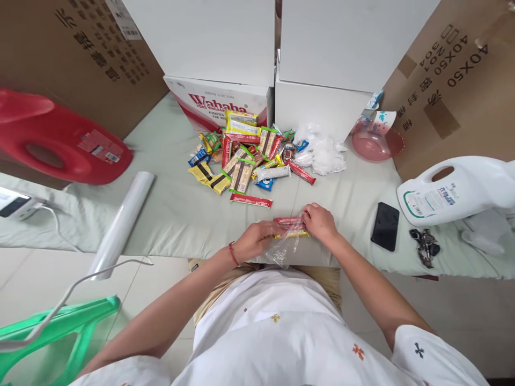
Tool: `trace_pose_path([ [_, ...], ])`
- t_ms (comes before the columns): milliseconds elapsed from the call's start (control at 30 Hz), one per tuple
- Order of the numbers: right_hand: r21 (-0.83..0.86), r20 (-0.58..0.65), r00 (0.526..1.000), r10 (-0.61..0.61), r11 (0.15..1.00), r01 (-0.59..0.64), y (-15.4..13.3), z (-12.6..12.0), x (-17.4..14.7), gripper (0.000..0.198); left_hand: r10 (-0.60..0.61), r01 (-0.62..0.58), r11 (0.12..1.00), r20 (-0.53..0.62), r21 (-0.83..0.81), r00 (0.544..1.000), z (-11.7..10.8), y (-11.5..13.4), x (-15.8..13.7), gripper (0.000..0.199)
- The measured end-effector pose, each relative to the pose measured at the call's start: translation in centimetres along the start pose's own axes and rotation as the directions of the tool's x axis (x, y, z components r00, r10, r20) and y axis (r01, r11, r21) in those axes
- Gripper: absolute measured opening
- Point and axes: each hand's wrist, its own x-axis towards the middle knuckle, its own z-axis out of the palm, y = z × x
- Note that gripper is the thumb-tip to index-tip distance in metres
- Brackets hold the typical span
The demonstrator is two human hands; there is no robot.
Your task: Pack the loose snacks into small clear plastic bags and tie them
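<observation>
Cloth [185,217]: red packet [286,221] between left hand [253,241], right hand [319,221].

The one camera is worn on the person's head, and it looks forward and steeply down. It is so near to the body that the white shirt [273,332] fills most of the lower edge. The left hand [254,240] and the right hand [319,220] are around the middle of the view, over the cloth-covered surface [181,214]. White boxes [209,40] at the top stand farther away.
</observation>
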Motion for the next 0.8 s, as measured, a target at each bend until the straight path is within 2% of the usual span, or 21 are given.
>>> trace_pose_path([
  [67,-0.086,0.016,1.000,0.011,0.996,-0.009,-0.3,0.7,0.3,0.029,-0.025,0.012,0.992,-0.095,-0.129,0.995,-0.4,0.2,-1.3,0.054],
  [100,-0.116,0.017,1.000,0.011,0.993,-0.009,-0.4,0.8,0.2,0.029,-0.012,-0.006,0.992,-0.143,-0.127,0.990,-0.2,0.4,-2.1,0.055],
  [167,-0.151,0.019,1.000,0.012,0.988,-0.009,-0.5,0.9,0.1,0.029,0.062,-0.062,0.998,-0.205,0.010,0.977,0.9,0.8,-3.2,0.064],
  [233,-0.166,0.024,1.000,0.013,0.986,-0.009,-0.5,0.8,-0.1,0.028,0.105,-0.054,0.978,-0.252,0.201,0.962,2.4,1.0,-3.7,0.069],
  [300,-0.165,0.031,0.999,0.012,0.986,-0.007,-0.5,0.8,-0.1,0.028,0.033,0.078,0.951,-0.348,0.300,0.937,3.7,0.7,-3.2,0.044],
  [333,-0.158,0.031,0.999,0.012,0.987,-0.007,-0.4,0.9,0.0,0.028,-0.050,0.196,0.932,-0.427,0.305,0.903,4.1,0.4,-2.7,0.029],
  [367,-0.143,0.029,1.000,0.012,0.990,-0.007,-0.4,1.0,0.1,0.028,-0.153,0.339,0.896,-0.516,0.288,0.843,4.3,0.0,-2.1,0.023],
  [433,-0.091,0.019,1.000,0.009,0.996,-0.007,-0.3,1.3,0.3,0.026,-0.341,0.609,0.758,-0.654,0.234,0.676,4.2,-0.8,-0.8,0.027],
  [467,-0.054,0.016,1.000,0.006,0.999,-0.005,-0.1,1.4,0.4,0.026,-0.397,0.702,0.678,-0.694,0.219,0.601,4.0,-1.2,-0.2,0.023],
  [500,-0.011,0.018,1.000,0.002,1.000,-0.002,0.2,1.5,0.5,0.025,-0.425,0.758,0.614,-0.717,0.221,0.553,3.8,-1.5,0.2,0.018],
  [533,0.036,0.024,1.000,-0.004,0.999,0.003,0.7,1.5,0.6,0.024,-0.430,0.780,0.577,-0.722,0.243,0.542,3.7,-1.7,0.5,0.020],
  [567,0.086,0.034,0.999,-0.009,0.996,0.006,1.4,1.4,0.8,0.023,-0.418,0.778,0.565,-0.717,0.274,0.557,3.8,-1.9,0.6,0.028],
  [600,0.129,0.044,0.999,-0.009,0.992,0.003,2.2,1.1,0.9,0.023,-0.398,0.763,0.569,-0.709,0.308,0.583,3.9,-2.0,0.6,0.034],
  [667,0.154,0.017,0.999,0.029,0.988,-0.031,3.9,0.1,0.8,0.025,-0.350,0.725,0.588,-0.695,0.359,0.628,4.2,-2.0,0.3,0.034],
  [733,0.093,-0.147,0.985,0.087,0.993,-0.074,5.0,-1.1,0.3,0.026,-0.321,0.694,0.609,-0.680,0.385,0.659,4.5,-2.0,0.0,0.026],
  [800,0.040,-0.360,0.931,0.066,0.998,-0.055,4.8,-2.0,-0.6,0.027,-0.328,0.687,0.622,-0.671,0.376,0.665,4.6,-1.9,0.0,0.017],
])
